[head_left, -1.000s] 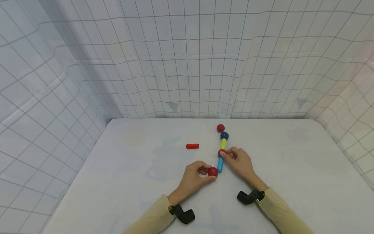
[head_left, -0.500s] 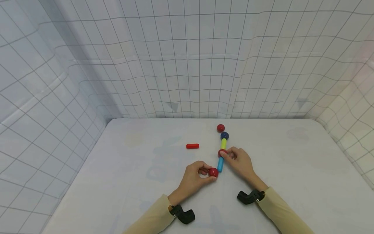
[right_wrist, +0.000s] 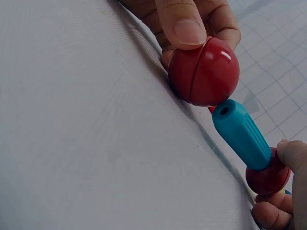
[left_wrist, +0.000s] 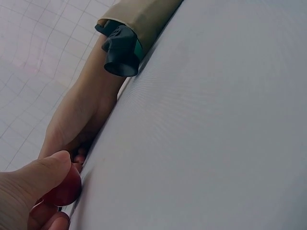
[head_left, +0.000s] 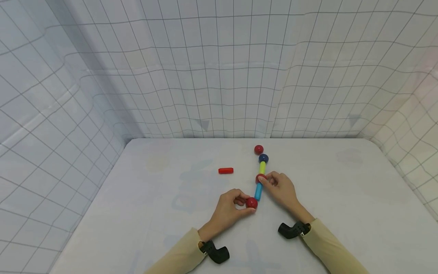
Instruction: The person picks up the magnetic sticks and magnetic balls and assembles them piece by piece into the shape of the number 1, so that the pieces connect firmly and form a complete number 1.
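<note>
My left hand (head_left: 230, 207) pinches a glossy red ball (head_left: 251, 203) between thumb and fingers, low over the white table. Beside that ball, in the right wrist view, is the free end of a light blue rod (right_wrist: 242, 136), a hole in its tip; whether they touch I cannot tell. The rod's other end meets a second red ball (right_wrist: 267, 175), which my right hand (head_left: 281, 190) grips by thumb and fingers. Beyond it, a yellow-green rod (head_left: 262, 167) and a dark blue ball (head_left: 263, 158) continue the line. The left wrist view shows the left thumb over a red ball (left_wrist: 66, 189).
Another red ball (head_left: 259, 149) lies just past the dark blue one, near the table's far edge. Left of the line a short red rod (head_left: 226, 171) lies crosswise on the white table (head_left: 154, 205). White sheets with a dark grid (head_left: 219, 76) enclose the back and sides.
The left hand and its red ball have shifted slightly right and nearer, about the blue rod's near end. The right hand keeps its grip, almost still.
</note>
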Action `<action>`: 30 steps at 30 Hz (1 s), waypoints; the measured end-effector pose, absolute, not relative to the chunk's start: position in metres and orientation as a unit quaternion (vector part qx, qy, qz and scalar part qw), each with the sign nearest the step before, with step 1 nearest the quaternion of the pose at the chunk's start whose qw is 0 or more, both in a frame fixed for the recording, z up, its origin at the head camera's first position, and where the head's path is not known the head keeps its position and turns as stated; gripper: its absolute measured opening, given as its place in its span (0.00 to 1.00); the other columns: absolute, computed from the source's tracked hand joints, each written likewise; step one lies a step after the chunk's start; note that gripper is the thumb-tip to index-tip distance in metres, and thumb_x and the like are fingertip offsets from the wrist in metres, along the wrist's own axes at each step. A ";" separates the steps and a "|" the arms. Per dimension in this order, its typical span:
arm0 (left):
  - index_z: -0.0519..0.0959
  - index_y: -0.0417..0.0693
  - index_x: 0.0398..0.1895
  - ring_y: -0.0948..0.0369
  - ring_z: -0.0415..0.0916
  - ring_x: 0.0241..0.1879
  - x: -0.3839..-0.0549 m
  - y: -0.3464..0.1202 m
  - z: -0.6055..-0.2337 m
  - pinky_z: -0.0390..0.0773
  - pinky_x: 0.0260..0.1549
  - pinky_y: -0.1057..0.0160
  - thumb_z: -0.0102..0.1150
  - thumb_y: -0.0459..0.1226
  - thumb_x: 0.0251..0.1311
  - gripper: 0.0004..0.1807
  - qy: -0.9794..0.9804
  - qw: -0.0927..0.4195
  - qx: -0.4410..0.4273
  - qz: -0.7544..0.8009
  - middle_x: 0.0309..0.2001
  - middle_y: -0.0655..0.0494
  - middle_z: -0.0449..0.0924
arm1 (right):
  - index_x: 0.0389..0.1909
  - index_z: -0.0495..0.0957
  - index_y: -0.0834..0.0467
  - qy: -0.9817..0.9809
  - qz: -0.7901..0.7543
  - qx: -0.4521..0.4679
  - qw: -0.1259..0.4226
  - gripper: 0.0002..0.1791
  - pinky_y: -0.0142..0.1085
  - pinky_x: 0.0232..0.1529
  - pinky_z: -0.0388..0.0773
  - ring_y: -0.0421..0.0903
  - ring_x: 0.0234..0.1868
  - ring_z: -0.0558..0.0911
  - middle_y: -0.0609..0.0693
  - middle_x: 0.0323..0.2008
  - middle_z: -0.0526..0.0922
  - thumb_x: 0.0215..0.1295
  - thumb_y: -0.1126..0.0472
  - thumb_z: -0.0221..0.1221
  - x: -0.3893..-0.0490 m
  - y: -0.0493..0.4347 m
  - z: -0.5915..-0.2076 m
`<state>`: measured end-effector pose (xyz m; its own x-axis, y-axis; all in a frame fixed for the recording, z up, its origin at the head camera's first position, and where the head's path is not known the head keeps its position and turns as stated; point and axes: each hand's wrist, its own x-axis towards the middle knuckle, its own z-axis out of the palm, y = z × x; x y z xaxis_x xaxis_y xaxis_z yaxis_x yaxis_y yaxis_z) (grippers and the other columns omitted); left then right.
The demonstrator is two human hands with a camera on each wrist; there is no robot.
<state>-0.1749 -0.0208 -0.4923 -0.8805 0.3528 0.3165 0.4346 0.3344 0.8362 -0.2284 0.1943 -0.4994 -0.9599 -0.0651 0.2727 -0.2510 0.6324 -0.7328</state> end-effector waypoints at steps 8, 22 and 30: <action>0.81 0.49 0.37 0.65 0.76 0.31 -0.174 -0.019 -0.492 0.77 0.33 0.68 0.74 0.40 0.47 0.15 -0.820 0.046 -0.235 -0.520 0.34 0.61 0.78 | 0.31 0.81 0.57 -0.894 0.423 0.091 0.112 0.16 0.37 0.25 0.60 0.45 0.24 0.66 0.44 0.18 0.70 0.61 0.47 0.62 -0.228 0.195 -0.500; 0.80 0.47 0.34 0.65 0.76 0.26 -0.170 -0.013 -0.488 0.77 0.28 0.69 0.75 0.39 0.45 0.15 -0.826 0.061 -0.205 -0.521 0.28 0.58 0.78 | 0.31 0.80 0.58 -0.895 0.422 0.097 0.108 0.16 0.37 0.27 0.62 0.44 0.25 0.67 0.43 0.18 0.71 0.61 0.47 0.62 -0.229 0.194 -0.496; 0.81 0.48 0.34 0.67 0.75 0.26 -0.169 -0.011 -0.488 0.76 0.27 0.69 0.75 0.41 0.45 0.15 -0.833 0.056 -0.196 -0.515 0.28 0.60 0.78 | 0.32 0.81 0.58 -0.895 0.423 0.094 0.105 0.17 0.37 0.26 0.61 0.45 0.25 0.67 0.44 0.18 0.71 0.61 0.46 0.62 -0.228 0.195 -0.497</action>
